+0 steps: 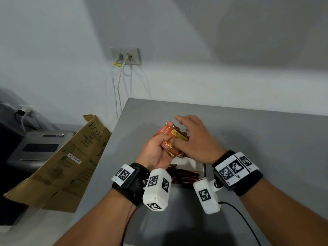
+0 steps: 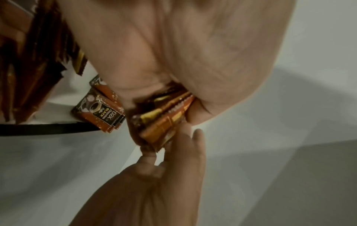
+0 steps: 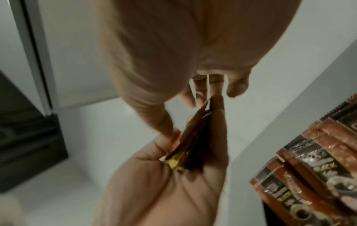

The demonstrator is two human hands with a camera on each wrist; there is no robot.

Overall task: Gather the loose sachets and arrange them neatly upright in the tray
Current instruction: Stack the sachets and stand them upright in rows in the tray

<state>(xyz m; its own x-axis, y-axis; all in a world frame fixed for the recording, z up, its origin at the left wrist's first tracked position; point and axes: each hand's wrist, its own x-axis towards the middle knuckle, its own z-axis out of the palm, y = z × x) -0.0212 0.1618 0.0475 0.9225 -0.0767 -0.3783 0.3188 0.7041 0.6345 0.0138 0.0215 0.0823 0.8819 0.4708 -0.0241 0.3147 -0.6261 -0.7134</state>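
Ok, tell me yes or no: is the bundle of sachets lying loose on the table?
No, the left hand grips the bundle of sachets above the grey table.

Legible text: sachet (image 2: 100,112) just beside the left hand (image 2: 146,53), left-wrist view, reads "D2X", "BLACK", "Café" under a cup pic. Cardboard box (image 1: 71,153), well left of the hands in head view, carries "ECO" in green caps, smaller print incl. "12 ROLLS", plus a white sticker (image 1: 74,157) approx. "SM-ECH155-NDC". Wall socket plate (image 1: 125,55) above the box has a tiny label, too small to read.
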